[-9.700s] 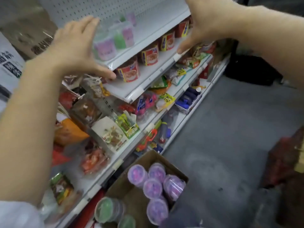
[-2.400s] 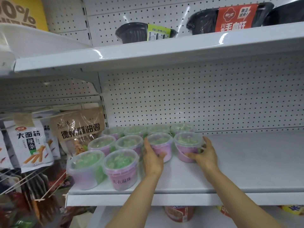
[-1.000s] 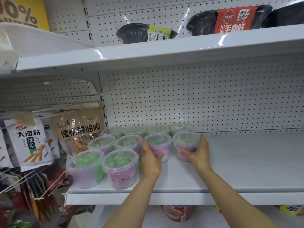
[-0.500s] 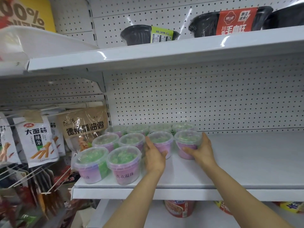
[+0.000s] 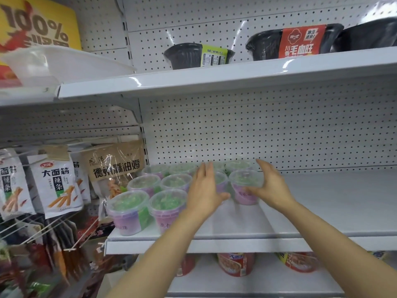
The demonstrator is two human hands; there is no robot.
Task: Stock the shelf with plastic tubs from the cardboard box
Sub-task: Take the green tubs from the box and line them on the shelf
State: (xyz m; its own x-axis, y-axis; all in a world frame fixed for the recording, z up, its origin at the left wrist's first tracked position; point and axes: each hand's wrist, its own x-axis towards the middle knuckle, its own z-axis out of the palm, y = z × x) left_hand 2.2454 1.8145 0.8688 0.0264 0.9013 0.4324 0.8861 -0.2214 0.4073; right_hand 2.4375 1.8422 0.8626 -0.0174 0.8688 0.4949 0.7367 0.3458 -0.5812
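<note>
Plastic tubs (image 5: pixel 169 203) stand upright in a tight block on the left part of the white metal shelf (image 5: pixel 322 211), arranged in rows running from the front lip back to the perforated panel (image 5: pixel 257 130). Behind and above, this pegboard panel carries a second shelf (image 5: pixel 214 79) holding black bowls (image 5: pixel 296 41), one with a red sleeve. Left of the block, hanging snack packets (image 5: pixel 55 186) in glossy film fill the next bay. Each tub is a squat tapered cup of clear plastic, with a lilac label band, green contents and a flat translucent lid; its long axis is vertical. The two tubs at the right end of the middle row lie between the hands, the rightmost tub (image 5: pixel 245 188) nearest the bare stretch of shelf. The left hand (image 5: pixel 204 190) has straight fingers spread, palm turned toward the tub half hidden behind it, holding nothing; contact cannot be confirmed. The right hand (image 5: pixel 270 188) is likewise unclenched, thumb just at the rightmost tub's wall below the lid, fingers raised clear of it, gripping nothing. Judged from this, both tubs are set down and the hands are letting go; the right hand lies nearer the free shelf space. The cardboard box is out of view.
</note>
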